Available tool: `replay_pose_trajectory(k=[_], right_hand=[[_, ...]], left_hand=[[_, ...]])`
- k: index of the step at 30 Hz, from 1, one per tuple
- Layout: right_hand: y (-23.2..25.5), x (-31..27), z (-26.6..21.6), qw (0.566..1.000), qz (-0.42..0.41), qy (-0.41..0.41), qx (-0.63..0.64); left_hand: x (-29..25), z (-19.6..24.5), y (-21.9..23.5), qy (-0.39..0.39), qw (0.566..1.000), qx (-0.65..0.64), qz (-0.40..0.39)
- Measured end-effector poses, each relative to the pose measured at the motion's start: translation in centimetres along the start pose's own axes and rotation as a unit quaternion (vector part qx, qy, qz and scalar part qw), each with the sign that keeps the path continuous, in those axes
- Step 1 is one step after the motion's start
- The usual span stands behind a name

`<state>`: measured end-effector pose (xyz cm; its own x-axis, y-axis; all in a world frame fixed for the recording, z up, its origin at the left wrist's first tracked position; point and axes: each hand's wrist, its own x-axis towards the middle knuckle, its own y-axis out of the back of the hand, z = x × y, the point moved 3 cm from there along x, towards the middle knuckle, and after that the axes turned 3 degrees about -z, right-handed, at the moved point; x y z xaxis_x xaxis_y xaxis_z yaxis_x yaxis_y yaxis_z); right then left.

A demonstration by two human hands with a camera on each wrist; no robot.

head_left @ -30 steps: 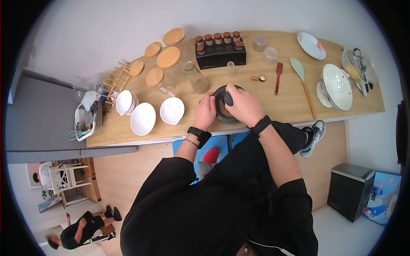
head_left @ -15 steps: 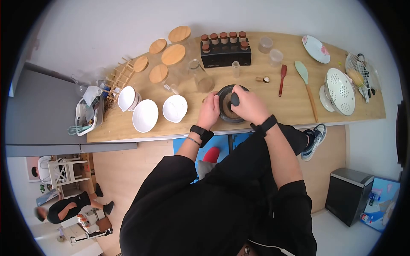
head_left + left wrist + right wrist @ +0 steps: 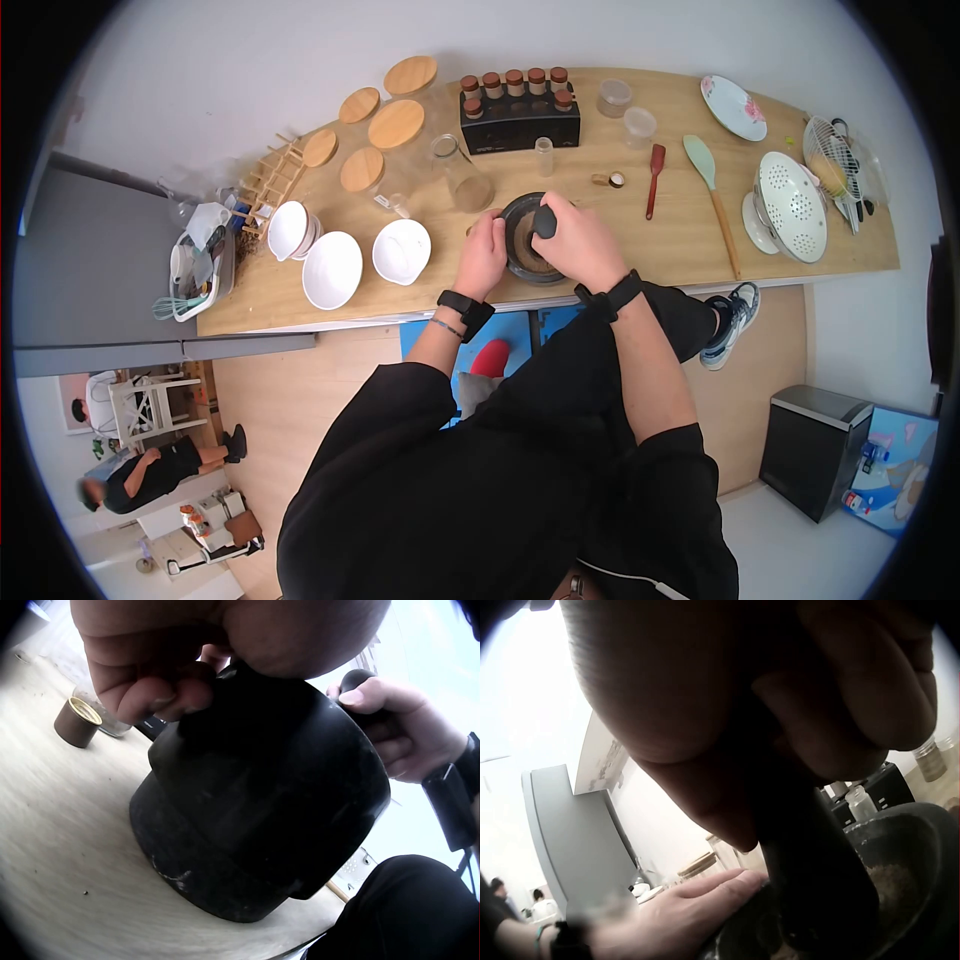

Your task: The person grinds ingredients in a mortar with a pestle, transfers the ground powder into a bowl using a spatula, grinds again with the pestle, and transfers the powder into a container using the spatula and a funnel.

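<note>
A dark stone mortar (image 3: 514, 264) stands near the table's front edge, with brown ground stuff (image 3: 894, 891) inside. My right hand (image 3: 583, 245) grips the black pestle (image 3: 544, 222), which leans down into the bowl; the right wrist view shows its thick lower end (image 3: 817, 870) in the mortar. My left hand (image 3: 482, 260) holds the mortar's left side, fingers curled at the rim in the left wrist view, where the dark outer wall (image 3: 262, 795) fills the middle. Beside it there stands a small brown cap (image 3: 76, 723).
White bowls (image 3: 332, 270) and wooden-lidded jars (image 3: 396, 125) stand left. Behind are a glass bottle (image 3: 468, 185), a small jar (image 3: 544, 158) and a black spice rack (image 3: 520, 128). Right lie a measuring spoon (image 3: 615, 180), red spatula (image 3: 654, 180), green spatula (image 3: 702, 165) and white colander (image 3: 790, 205).
The pestle's top has shifted slightly within the mortar, my right hand moving with it. My left hand keeps its hold. In the background at the lower left, a person has moved.
</note>
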<state>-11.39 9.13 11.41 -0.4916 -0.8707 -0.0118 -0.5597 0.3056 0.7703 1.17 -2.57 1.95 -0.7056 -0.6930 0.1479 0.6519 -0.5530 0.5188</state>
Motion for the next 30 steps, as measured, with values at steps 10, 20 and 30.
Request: replay_pose_trajectory(k=[10,20,30], right_hand=[[-0.2,-0.2,0.3,1.0,-0.002,-0.001,0.017],[-0.8,0.2,0.5,0.997,0.001,0.026,0.069],[1.6,-0.4,0.2,0.999,0.017,0.008,0.046]], left_hand=[[1.0,-0.1,0.9,0.0,0.998,0.031,-0.059],[4.0,1.0,2.5,0.051,0.973,0.13,-0.184],[3.7,0.7,1.0,0.011,0.984,0.152,-0.091]])
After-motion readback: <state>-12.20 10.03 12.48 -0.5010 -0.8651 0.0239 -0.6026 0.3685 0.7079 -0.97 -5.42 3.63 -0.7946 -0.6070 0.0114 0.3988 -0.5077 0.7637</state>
